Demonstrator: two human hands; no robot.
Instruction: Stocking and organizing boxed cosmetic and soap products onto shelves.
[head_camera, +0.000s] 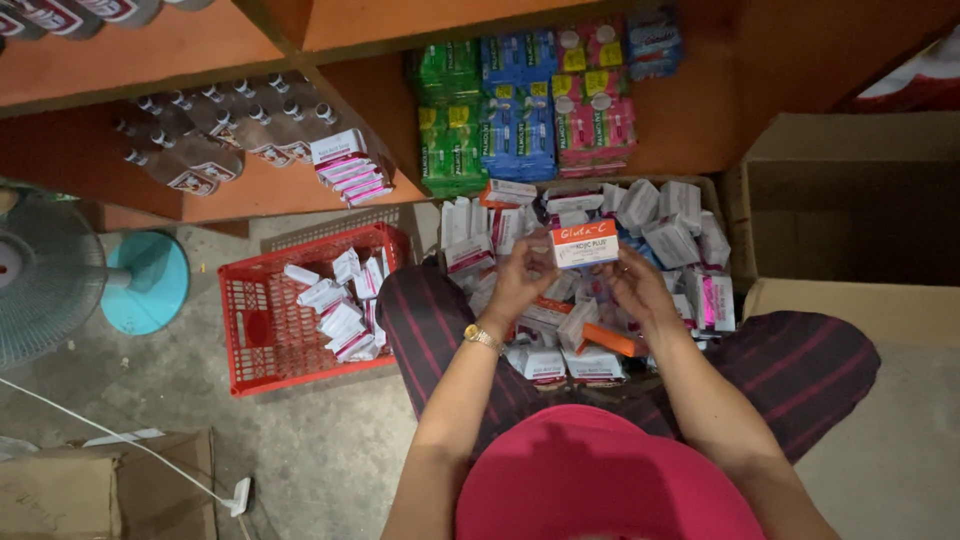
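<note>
Both hands hold a small white and orange box (584, 243) above a cardboard carton (716, 192) full of similar small boxes. My left hand (522, 279) grips the box's left end, a gold watch on that wrist. My right hand (636, 283) grips its right end. The carton sits between my knees, which are in dark striped trousers. A red plastic basket (250, 325) with several white and pink boxes stands to the left of my left knee.
An orange shelf holds clear bottles (215, 135), a stack of pink and white boxes (348, 167) and green, blue and pink packs (520, 105). An open cardboard box (850, 195) stands at right. A fan (60, 280) and a white cable (150, 455) lie at left.
</note>
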